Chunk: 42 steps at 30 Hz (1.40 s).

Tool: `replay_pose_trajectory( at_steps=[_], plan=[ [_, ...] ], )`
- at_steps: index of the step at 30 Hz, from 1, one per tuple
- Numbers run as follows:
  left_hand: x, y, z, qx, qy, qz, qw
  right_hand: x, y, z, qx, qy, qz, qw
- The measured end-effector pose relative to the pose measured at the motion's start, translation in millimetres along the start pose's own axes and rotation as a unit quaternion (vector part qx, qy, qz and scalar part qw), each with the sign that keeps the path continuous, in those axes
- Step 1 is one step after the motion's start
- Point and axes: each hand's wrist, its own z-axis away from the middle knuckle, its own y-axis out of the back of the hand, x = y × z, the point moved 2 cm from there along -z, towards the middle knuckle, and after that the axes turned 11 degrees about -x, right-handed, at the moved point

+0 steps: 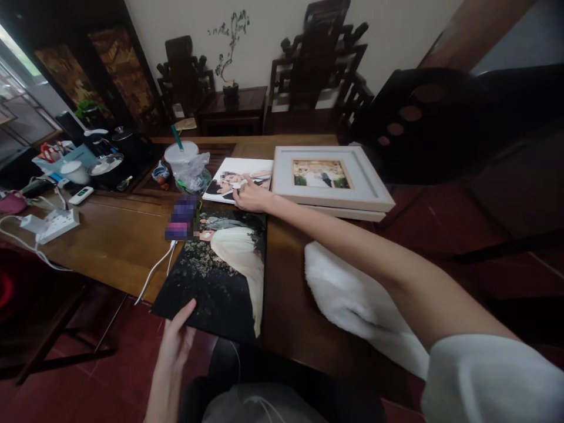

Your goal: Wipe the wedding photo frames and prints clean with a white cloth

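My left hand (pixel 178 332) grips the near edge of a dark photo album (pixel 220 264), thumb on top and fingers beneath. Its cover shows a couple, with a long white gown spread over a black background. My right hand (pixel 252 195) reaches across to a white photo panel (pixel 259 167) bearing a close-up portrait. Its fingers are somewhat bent and spread over the picture's surface; whether something small lies under them I cannot make out. A framed photo (pixel 332 200) in a pale wooden frame lies beside that panel, atop another frame. A white fluffy towel (pixel 335 294) rests below my right forearm.
A phone (pixel 182 217) with a white cable lies by the album's far left corner. Farther left are a power strip (pixel 57 223), a lidded cup with a straw (pixel 183 155), a plastic bag (pixel 191 173) and a kettle (pixel 127 141). A dark chair (pixel 440 129) stands at right.
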Motion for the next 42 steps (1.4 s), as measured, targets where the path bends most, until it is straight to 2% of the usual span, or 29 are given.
replay_pose_trajectory(
  at_steps=[3, 10, 13, 18, 26, 29, 35, 37, 42],
  plan=[
    [12.5, -18.9, -2.7, 0.041, -0.008, 0.024, 0.999, 5.4, 7.6, 1.3, 0.014, 0.008, 0.042, 0.999],
    [32.0, -46.0, -27.0, 0.001, -0.022, 0.030, 0.999, 45.4, 39.1, 4.8, 0.067, -0.025, -0.026, 0.997],
    [39.0, -57.0, -42.5, -0.036, -0.031, 0.022, 0.999, 56.1, 45.9, 8.5, 0.063, -0.028, -0.049, 0.996],
    [45.9, -82.9, -69.6, -0.122, -0.041, -0.017, 0.992, 57.1, 48.3, 15.1, 0.059, -0.009, -0.076, 0.995],
    [54.0, -127.1, -111.4, -0.251, -0.067, -0.086, 0.962, 56.9, 42.3, 18.6, 0.085, -0.031, -0.079, 0.993],
    [51.3, -139.9, -129.9, -0.250, -0.079, -0.095, 0.960, 52.6, 42.3, 21.6, 0.091, -0.048, -0.087, 0.991],
    [22.6, -171.2, -159.7, -0.184, -0.170, -0.074, 0.965, 43.3, 37.8, 22.8, 0.099, -0.070, -0.100, 0.988],
    [14.2, -181.7, -166.3, -0.180, -0.162, -0.100, 0.965, 41.1, 34.2, 21.8, 0.103, -0.081, -0.091, 0.987],
    [6.0, -194.2, -184.5, -0.176, -0.077, -0.172, 0.966, 26.8, 23.4, 22.1, 0.105, -0.085, -0.041, 0.990]
  ],
)
